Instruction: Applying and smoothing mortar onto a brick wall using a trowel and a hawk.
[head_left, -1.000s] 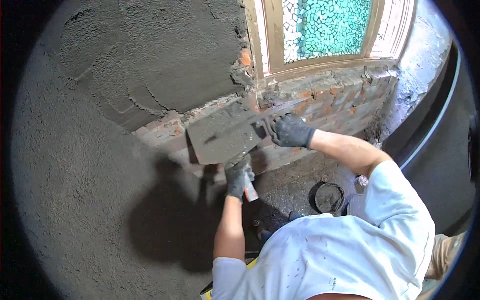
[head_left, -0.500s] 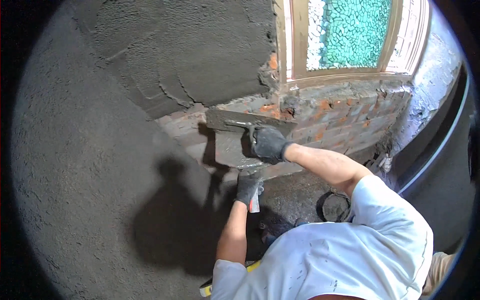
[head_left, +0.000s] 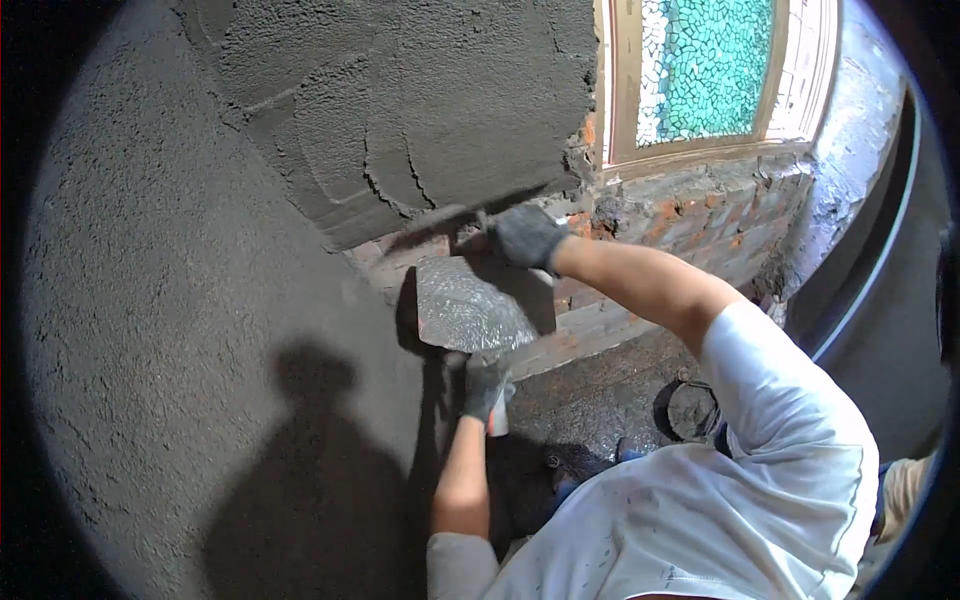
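Observation:
My right hand [head_left: 528,238], in a dark glove, is closed around the handle of a long plastering trowel [head_left: 432,228]. Its blurred blade lies along the lower edge of the grey plaster on the wall. Below it my left hand [head_left: 487,385], gloved too, grips the handle of a hawk [head_left: 470,303], a flat plate coated with wet, shiny mortar. A white and red handle end shows under that hand. The hawk is held in front of a strip of bare brick [head_left: 600,315]; the right hand is just above its upper edge.
Rough grey plaster [head_left: 420,120] covers the wall above, and another plastered wall [head_left: 160,300] stands at left with my shadow on it. A framed window [head_left: 715,75] with green mosaic-patterned glass is at upper right. A bucket [head_left: 692,410] stands on the floor at right.
The trowel has moved up and left from in front of the hawk to the plaster's lower edge, baring the hawk's wet face. My left hand has shifted slightly down and left.

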